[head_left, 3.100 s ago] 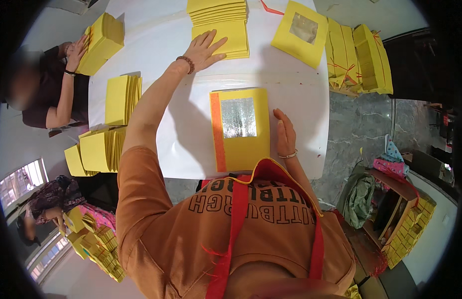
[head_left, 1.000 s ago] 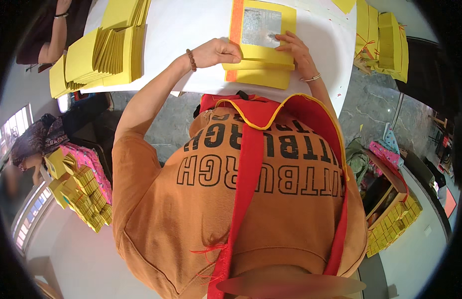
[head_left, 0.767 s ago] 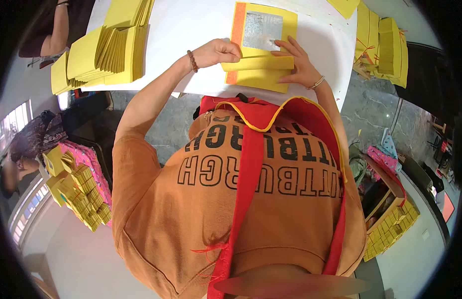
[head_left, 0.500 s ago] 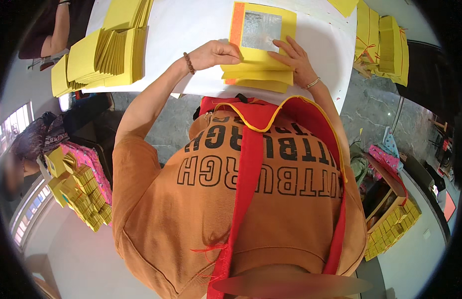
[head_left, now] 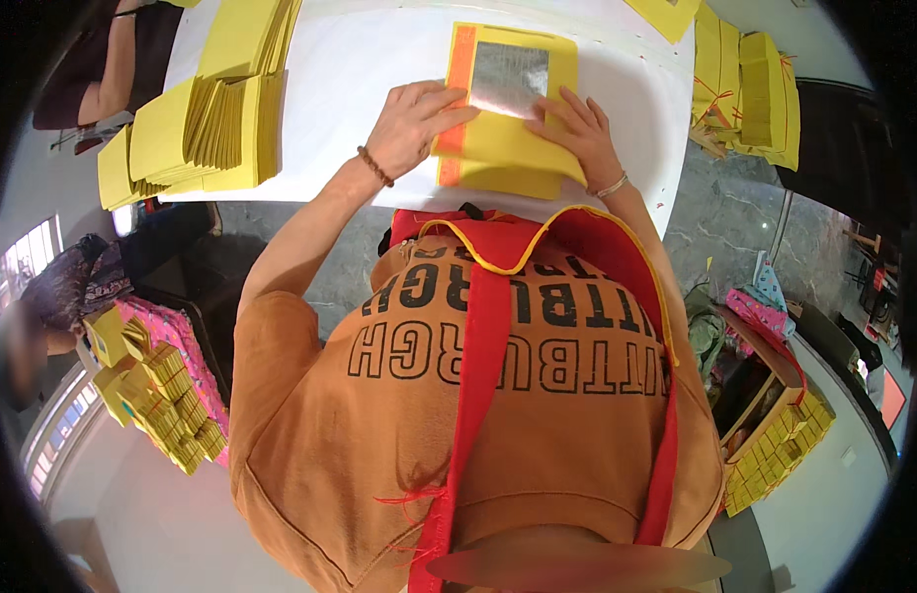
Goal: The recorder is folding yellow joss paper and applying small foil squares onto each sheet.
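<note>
A yellow joss paper stack (head_left: 508, 183) lies in front of me, with an orange strip down its left side and a silver foil square (head_left: 513, 74) on top. My left hand (head_left: 409, 124) rests on the stack's left edge, its fingers stretched out over the orange strip. On the right side lies my right hand (head_left: 582, 138), fingers spread beside the foil's lower right corner. Between the hands, the near part of the top sheet bulges upward, its front edge lifted off the sheets beneath. My right thumb is hard to make out.
The white-covered table (head_left: 360, 59) carries fanned bundles of yellow paper (head_left: 207, 128) at the left. Yellow tied packs (head_left: 745, 89) stand at the right. Another person's arm (head_left: 113, 69) shows at the far left. Boxes of yellow bundles (head_left: 167, 405) are at lower left.
My left hand has gone from a closed pinch at the sheet's edge to outstretched fingers lying on the paper. The top sheet's near flap looks smoother. The whole view has shifted slightly.
</note>
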Available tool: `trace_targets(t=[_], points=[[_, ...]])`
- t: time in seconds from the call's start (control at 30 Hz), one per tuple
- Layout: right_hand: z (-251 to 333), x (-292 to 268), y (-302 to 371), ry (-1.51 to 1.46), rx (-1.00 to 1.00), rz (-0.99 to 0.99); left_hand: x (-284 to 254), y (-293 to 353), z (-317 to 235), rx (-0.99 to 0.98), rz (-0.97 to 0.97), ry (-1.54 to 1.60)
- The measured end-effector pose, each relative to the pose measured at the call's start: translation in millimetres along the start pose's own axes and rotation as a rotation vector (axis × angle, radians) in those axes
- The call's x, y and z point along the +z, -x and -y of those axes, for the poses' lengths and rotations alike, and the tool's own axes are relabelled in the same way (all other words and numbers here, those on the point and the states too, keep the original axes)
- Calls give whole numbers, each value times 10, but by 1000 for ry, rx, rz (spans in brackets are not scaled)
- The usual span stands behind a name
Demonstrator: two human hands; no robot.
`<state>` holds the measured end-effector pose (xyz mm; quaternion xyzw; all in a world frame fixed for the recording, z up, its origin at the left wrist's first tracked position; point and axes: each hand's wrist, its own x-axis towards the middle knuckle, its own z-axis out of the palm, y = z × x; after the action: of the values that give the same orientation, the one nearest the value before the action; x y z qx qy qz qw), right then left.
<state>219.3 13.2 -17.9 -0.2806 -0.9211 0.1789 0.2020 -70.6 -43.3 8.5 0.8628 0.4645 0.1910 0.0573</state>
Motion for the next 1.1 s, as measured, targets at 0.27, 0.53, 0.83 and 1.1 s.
trace_targets(t=[0.27,0.53,0.83,1.1], points=[[357,-98,248,36,-51,28,-79,244,-283,17,78,194],[409,-17,43,-700,717,-41,6,-10,-269,-590,230,452],[405,131,-113,-656,877,-327,268,-55,-203,-982,94,895],[384,191,-136,-523,840,-312,266,-133,-181,-1081,56,980]])
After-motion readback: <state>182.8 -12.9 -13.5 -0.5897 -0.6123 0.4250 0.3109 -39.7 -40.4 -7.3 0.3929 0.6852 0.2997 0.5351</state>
